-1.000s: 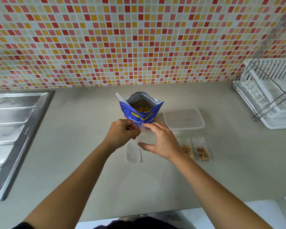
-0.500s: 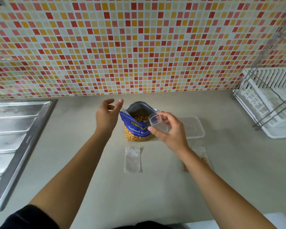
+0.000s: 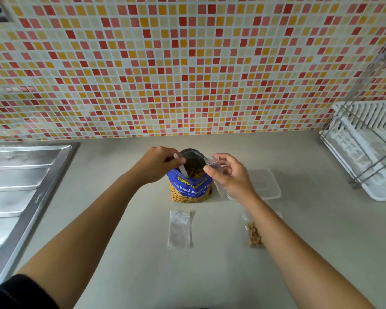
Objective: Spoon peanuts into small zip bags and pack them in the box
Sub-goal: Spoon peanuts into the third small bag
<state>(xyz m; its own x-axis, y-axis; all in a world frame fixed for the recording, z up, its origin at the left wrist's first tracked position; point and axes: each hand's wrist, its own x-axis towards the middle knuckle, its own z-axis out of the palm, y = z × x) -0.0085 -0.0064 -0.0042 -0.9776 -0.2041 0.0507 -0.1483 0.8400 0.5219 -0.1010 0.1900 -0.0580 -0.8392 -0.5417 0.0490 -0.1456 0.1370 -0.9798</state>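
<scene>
A blue salted-peanut pouch point(image 3: 189, 189) stands open on the grey counter point(image 3: 143, 264). My left hand point(image 3: 156, 165) grips the handle of a white plastic spoon point(image 3: 182, 169) whose bowl is down inside the pouch. My right hand point(image 3: 228, 175) holds a small clear zip bag point(image 3: 216, 169) with its mouth open, right beside the pouch's rim. An empty zip bag point(image 3: 179, 229) lies flat in front of the pouch. A zip bag with peanuts point(image 3: 253, 234) lies partly under my right forearm. The clear plastic box point(image 3: 266, 186) sits to the pouch's right.
A steel sink drainboard point(image 3: 16, 192) fills the left side. A white dish rack with wire frame point(image 3: 366, 150) stands at the right against the mosaic-tiled wall point(image 3: 187, 63).
My left hand moved from beside the pouch onto the spoon handle and closed on it. My right hand brought the small open bag closer to the pouch's mouth.
</scene>
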